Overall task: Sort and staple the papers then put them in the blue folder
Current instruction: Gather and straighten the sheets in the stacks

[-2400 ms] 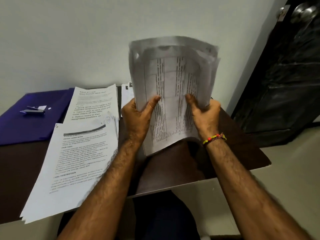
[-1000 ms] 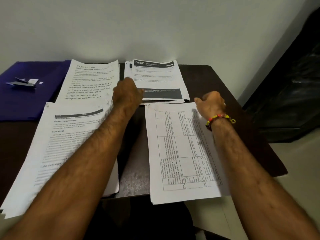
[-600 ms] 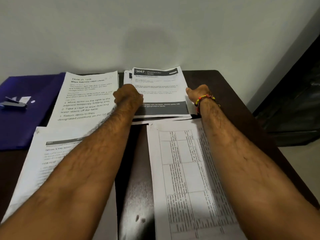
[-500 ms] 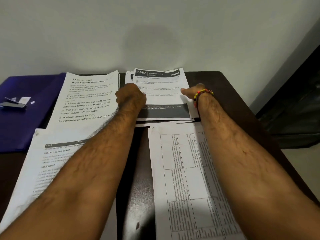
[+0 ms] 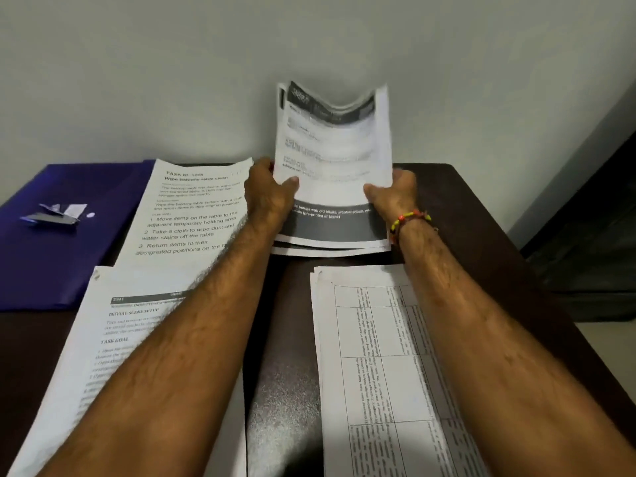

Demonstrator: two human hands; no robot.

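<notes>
A stack of printed sheets with dark header bands [image 5: 335,156] is raised at the back of the dark table, its top edge curling up against the wall. My left hand [image 5: 266,196] grips its left side and my right hand [image 5: 394,194] grips its right side, thumbs on the front. The blue folder [image 5: 65,249] lies at the far left with a small stapler [image 5: 51,216] on top. Three other paper stacks lie flat: a table-printed stack [image 5: 382,366] at near right, a "Wipe balcony table clean" stack [image 5: 192,215] at middle left, and another stack [image 5: 113,339] at near left.
The dark wooden table [image 5: 471,235] meets a pale wall at the back. Its right edge drops to the floor beside a dark door or cabinet [image 5: 592,235]. A strip of bare tabletop [image 5: 282,390] runs between the near stacks.
I laid the table-printed stack down at near right, then both hands reached to the back stack. That stack has now been lifted off the table and stands tilted up.
</notes>
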